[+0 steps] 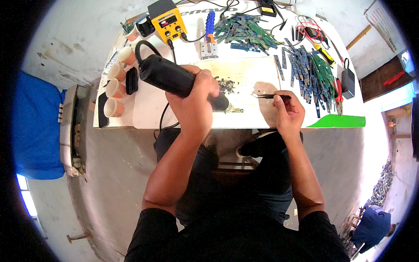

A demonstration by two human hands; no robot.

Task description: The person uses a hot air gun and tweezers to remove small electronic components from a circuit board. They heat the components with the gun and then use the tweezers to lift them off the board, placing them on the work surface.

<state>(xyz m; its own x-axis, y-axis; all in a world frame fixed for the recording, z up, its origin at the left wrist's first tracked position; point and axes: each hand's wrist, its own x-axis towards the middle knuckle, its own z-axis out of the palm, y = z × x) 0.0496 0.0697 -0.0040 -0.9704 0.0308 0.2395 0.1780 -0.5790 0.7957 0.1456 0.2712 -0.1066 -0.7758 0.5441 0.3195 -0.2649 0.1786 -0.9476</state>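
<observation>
My left hand (194, 98) is wrapped round the black handle of a hot air gun (166, 76). The gun's nozzle slants down and right, close above a small circuit board strip (237, 111) near the table's front edge; the nozzle hides part of the strip. In my right hand (290, 114) are black tweezers (267, 96), pinched between thumb and fingers. Their tips point left, a little right of the strip and apart from it. Beyond the nozzle lies a scatter of tiny dark components (227, 85) on a pale work surface (257, 70).
A yellow soldering station (168, 19) stands at the back left, with paper cups (114, 108) down the left side. Loose circuit boards lie in a back heap (246, 32) and a right heap (303, 72). Red-handled pliers (338, 89) flank a black box (348, 83). Another person (373, 225) is at lower right.
</observation>
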